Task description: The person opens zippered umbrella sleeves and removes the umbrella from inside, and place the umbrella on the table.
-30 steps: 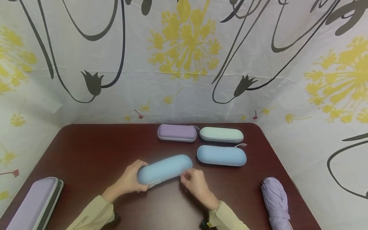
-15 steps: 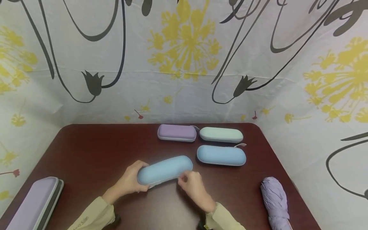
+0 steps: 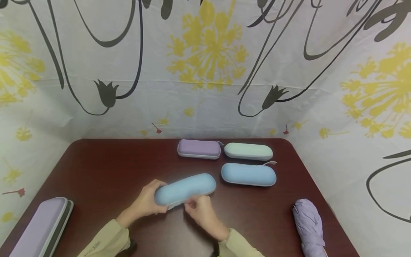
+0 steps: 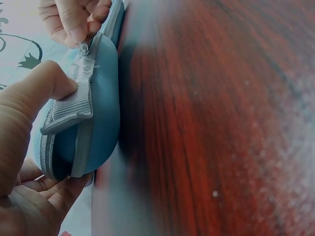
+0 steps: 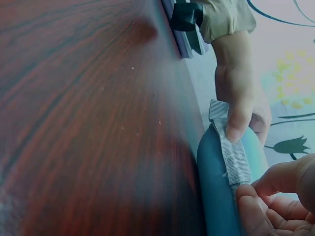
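A light blue zippered glasses case [image 3: 184, 189] lies tilted over the middle of the table, its right end pointing slightly away. My left hand [image 3: 147, 200] grips the left end, thumb pressing a grey ribbed fabric tab [image 4: 76, 93] along the zip side. At the near end in the left wrist view, the zip's two edges stand apart with a dark gap between them. My right hand [image 3: 200, 212] is at the front side of the case, thumb and finger pinching the small zipper pull [image 4: 84, 48] just beyond the tab. In the right wrist view those fingertips partly hide the zip.
Behind stand a purple case [image 3: 199, 149], a mint green case [image 3: 248, 151] and another blue case [image 3: 248, 174]. A large lilac case [image 3: 40, 226] lies at the left edge, a folded lilac umbrella [image 3: 308, 225] at the right. A patterned cloth [image 3: 144, 71] hangs behind the table [image 3: 112, 167].
My right hand has slid left along the front of the blue case, from its right end to near its middle. My left hand keeps its grip in the same place.
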Available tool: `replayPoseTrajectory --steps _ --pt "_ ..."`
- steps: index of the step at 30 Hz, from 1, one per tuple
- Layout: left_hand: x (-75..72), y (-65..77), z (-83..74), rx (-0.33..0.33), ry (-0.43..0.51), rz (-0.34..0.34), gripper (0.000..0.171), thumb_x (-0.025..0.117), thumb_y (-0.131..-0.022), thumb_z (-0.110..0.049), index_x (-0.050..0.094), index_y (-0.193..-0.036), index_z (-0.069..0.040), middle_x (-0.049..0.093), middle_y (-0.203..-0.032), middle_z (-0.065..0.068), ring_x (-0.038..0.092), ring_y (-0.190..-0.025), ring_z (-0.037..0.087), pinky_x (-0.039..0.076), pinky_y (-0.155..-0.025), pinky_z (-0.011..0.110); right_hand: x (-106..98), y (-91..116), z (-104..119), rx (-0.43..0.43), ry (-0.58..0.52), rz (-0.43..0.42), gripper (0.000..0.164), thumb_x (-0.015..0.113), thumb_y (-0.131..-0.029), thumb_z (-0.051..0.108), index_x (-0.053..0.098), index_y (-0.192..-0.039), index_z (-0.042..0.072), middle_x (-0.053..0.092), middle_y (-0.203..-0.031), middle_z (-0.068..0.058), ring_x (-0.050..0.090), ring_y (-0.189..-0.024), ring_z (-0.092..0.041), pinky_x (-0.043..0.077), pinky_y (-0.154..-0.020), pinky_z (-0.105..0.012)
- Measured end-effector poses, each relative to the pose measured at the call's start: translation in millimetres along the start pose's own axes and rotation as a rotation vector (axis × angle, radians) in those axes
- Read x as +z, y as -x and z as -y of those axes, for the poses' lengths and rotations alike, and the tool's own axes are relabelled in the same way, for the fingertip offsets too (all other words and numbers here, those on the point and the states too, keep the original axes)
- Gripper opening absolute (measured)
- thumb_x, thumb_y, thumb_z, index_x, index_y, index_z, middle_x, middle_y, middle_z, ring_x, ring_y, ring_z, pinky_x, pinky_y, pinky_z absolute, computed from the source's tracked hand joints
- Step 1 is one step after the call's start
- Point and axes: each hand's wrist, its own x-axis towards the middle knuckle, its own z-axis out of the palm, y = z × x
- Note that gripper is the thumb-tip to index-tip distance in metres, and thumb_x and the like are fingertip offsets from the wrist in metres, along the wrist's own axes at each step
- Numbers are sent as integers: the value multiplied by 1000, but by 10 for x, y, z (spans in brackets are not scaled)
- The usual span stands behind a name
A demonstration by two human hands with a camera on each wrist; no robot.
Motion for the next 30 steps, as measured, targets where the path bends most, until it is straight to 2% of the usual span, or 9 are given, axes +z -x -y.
replayPoseTrajectory --steps 4,9,13,17,20,23,27,30 --pt "-9 5 -4 0 11 -14 62 84 -51 -13 60 -107 0 59 -101 4 58 -88 20 51 -72 38 33 2 1 1 0 3 10 70 -71 -4 67 -70 6 65 -64 -2 57 -57 -3 44 -54 -11" --pt "-8 10 8 -1 8 0 62 84 -52 -14 59 -107 -1 59 -101 4 57 -88 19 51 -71 36 54 20 23 27 -60 12 10 69 -72 -6 67 -72 3 65 -65 -3 57 -58 -2 45 -54 -11" --pt "9 10 18 15 7 1 62 84 -52 -15 59 -108 -2 58 -101 4 57 -88 19 51 -71 35 35 9 41 -22 -13 28 9 69 -71 -6 67 -73 3 66 -66 -4 58 -58 -4 45 -54 -11" --pt "34 14 33 56 -3 8 63 84 -54 -16 58 -110 -3 57 -103 2 56 -91 18 50 -74 37 -92 -45 -48 -109 75 50 9 73 -70 -1 68 -75 5 66 -68 -2 59 -60 -4 44 -57 -10" --pt "28 16 40 101 -11 18 64 84 -54 -17 58 -111 -4 57 -105 1 56 -93 17 50 -77 39 -272 -113 -179 -176 125 14 17 77 -67 6 68 -83 8 65 -78 0 59 -70 -8 47 -64 -17" --pt "-8 9 42 134 -15 24 65 84 -54 -16 58 -113 -5 56 -106 1 55 -95 18 50 -77 41 -469 -184 -323 -210 207 6 38 81 -63 16 66 -97 8 62 -96 -4 56 -90 -19 48 -77 -33" --pt "-71 -4 51 127 -21 46 67 85 -54 -16 59 -115 -4 53 -106 1 54 -95 18 50 -77 42 -664 -236 -479 -175 236 154 58 83 -64 23 58 -114 7 55 -113 -9 49 -105 -26 43 -85 -44" --pt "-107 -26 75 107 -16 68 68 86 -55 -16 60 -116 -2 53 -105 3 53 -94 20 50 -78 43 -738 -238 -558 -113 161 262 60 80 -68 20 54 -120 6 53 -118 -9 49 -109 -24 42 -91 -42"
